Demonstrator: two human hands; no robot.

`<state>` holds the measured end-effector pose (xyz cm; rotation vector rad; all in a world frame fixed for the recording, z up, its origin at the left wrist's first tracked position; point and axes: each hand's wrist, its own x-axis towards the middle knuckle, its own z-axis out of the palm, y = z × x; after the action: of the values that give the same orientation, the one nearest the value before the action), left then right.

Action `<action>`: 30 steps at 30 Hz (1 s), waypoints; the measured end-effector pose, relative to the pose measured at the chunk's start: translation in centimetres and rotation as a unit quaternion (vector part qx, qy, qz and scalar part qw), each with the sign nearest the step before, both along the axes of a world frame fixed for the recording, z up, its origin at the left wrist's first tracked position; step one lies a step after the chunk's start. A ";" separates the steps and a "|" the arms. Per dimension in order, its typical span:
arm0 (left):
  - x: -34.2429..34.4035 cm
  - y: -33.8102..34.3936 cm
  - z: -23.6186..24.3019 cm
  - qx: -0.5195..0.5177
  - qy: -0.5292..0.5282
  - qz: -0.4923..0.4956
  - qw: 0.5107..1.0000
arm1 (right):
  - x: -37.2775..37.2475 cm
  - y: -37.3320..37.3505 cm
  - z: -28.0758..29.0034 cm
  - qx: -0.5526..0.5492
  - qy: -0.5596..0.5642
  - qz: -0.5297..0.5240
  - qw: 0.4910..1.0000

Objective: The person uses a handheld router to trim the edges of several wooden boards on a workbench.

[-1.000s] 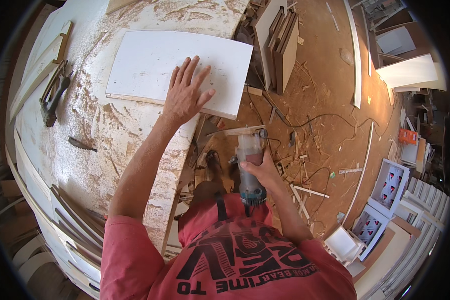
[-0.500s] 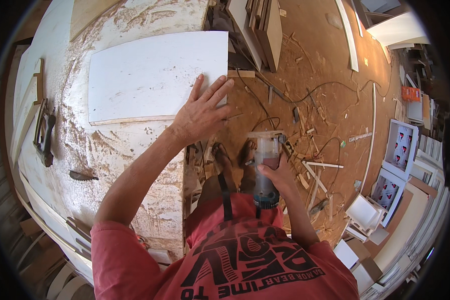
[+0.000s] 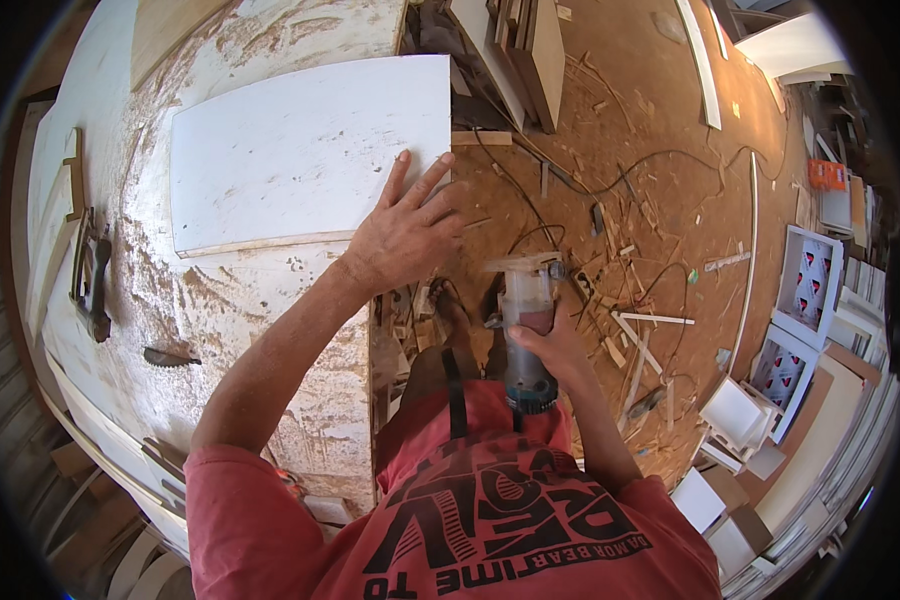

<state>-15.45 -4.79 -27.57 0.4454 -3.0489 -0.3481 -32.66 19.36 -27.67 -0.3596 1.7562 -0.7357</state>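
Note:
A white rectangular board (image 3: 300, 150) lies flat on the worn, dust-smeared worktable (image 3: 320, 400). On its near right corner rests my left hand (image 3: 407, 225), fingers spread and the fingertips reaching the right edge. My right hand (image 3: 560, 345) is wrapped around a trim router (image 3: 528, 340) with a clear body and a teal end. The router is upright in front of my body, just right of the table edge and apart from the board. Its flat base plate (image 3: 525, 265) is at the far end, a little blurred.
On the table's left lie a dark-handled clamp-like tool (image 3: 100, 280) and a small curved dark piece (image 3: 170, 357). Wood offcuts (image 3: 640, 340) and a cord (image 3: 670, 155) litter the brown floor. Panels (image 3: 530, 60) lean beyond the table; white boxes (image 3: 805, 280) stand at right.
The view has turned slightly, shifting the surroundings. My left hand stays on the board's edge and my right hand keeps the router in nearly the same place.

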 end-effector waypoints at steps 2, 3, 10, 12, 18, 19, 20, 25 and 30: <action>-0.1 -0.4 0.3 0.026 0.006 0.014 1.000 | 0.0 0.2 -1.1 -0.010 -0.003 0.009 1.000; -0.1 -0.6 0.5 0.039 0.009 0.021 0.999 | 0.1 0.2 -1.4 -0.015 -0.011 0.011 1.000; 1.8 -3.6 1.9 0.054 0.015 0.059 0.997 | 1.9 -2.4 -0.3 -0.033 -0.002 0.051 0.998; 1.9 -3.4 1.7 0.045 0.016 0.062 0.997 | 2.4 -3.1 -0.1 -0.035 -0.012 0.060 0.998; 2.0 -3.4 1.5 0.036 0.028 0.058 0.997 | 3.6 -3.3 -0.9 -0.058 -0.007 0.071 0.996; 2.0 -3.4 1.5 0.032 0.028 0.054 0.998 | 3.8 -3.4 -1.4 -0.066 -0.001 0.075 0.995; 1.9 -3.4 1.6 0.026 0.024 0.054 0.998 | 3.9 -3.4 -1.6 -0.075 0.005 0.079 0.994; 2.0 -3.6 1.5 0.019 0.024 0.053 0.998 | 4.4 -4.3 -1.1 -0.087 -0.028 0.056 0.994; 2.0 -3.7 1.2 0.015 0.019 0.068 0.997 | 4.8 -5.0 -0.8 -0.102 -0.064 0.026 0.992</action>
<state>-13.41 -8.52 -26.40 0.6353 -2.9608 -0.3911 -27.85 14.38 -28.46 -0.4836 1.5490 -0.8844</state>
